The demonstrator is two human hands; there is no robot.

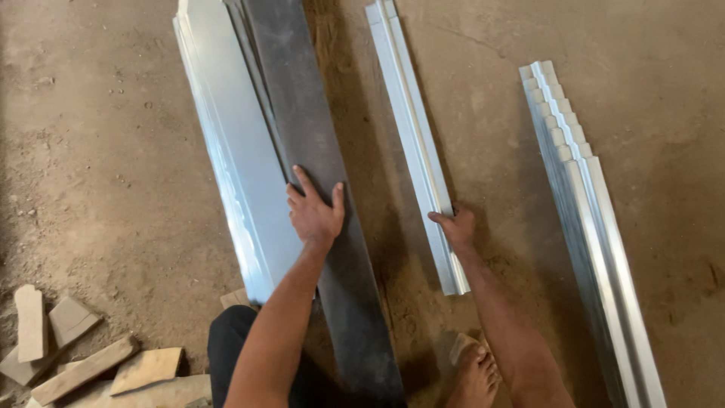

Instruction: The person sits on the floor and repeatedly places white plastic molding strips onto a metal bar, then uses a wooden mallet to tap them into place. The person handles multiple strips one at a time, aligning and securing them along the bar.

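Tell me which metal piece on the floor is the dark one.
The dark sheet under the left hand; the pieces beside it are all shiny silver.

Your left hand [315, 214] pressed flat on the dark metal sheet [317, 159]; your right hand [455, 227] gripped the folded metal strip [414, 136].

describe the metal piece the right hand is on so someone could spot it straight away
On the dirt floor, look between the wide sheet stack under the left hand and the stepped pile of profiles at the far right. The single folded metal channel lies alone there, narrow and bright, with the right hand gripping it near its end.
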